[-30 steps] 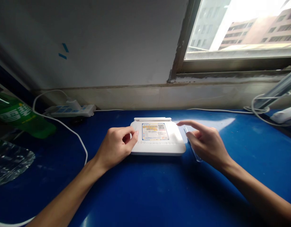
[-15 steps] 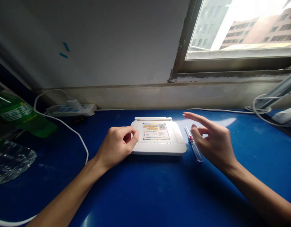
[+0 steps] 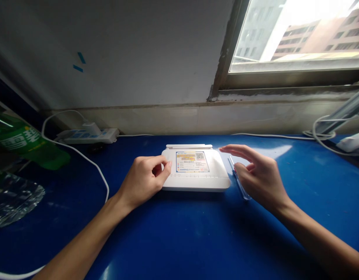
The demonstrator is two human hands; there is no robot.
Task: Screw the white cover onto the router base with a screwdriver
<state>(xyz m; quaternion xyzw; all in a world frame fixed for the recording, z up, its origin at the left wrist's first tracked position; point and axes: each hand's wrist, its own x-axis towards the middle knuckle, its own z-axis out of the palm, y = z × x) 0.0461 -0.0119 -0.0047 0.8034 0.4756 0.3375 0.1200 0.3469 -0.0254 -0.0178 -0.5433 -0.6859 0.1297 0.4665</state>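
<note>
A white router point(image 3: 197, 182) with a printed label on top and antennas folded along its back edge lies on the blue table. My left hand point(image 3: 146, 177) is at its left edge, thumb and index fingertips pinched together over the casing. Anything between those fingertips is too small or hidden to make out. On the router's right side, my right hand point(image 3: 259, 175) is open, thumb and fingers apart, fingertips near the back right corner. Beneath and beside that hand lies a screwdriver point(image 3: 241, 188) with a clear handle, partly covered by the thumb.
At the left are a green bottle point(image 3: 30, 144) and a clear plastic bottle point(image 3: 16, 198). A white power strip point(image 3: 109, 136) with a plugged-in adapter lies by the wall, its white cable point(image 3: 92, 161) looping across the table. Coiled cable point(image 3: 318, 134) surrounds a post at the right.
My right hand has shifted slightly left, toward the router, and now covers more of the screwdriver. My left hand and the router have stayed where they were.
</note>
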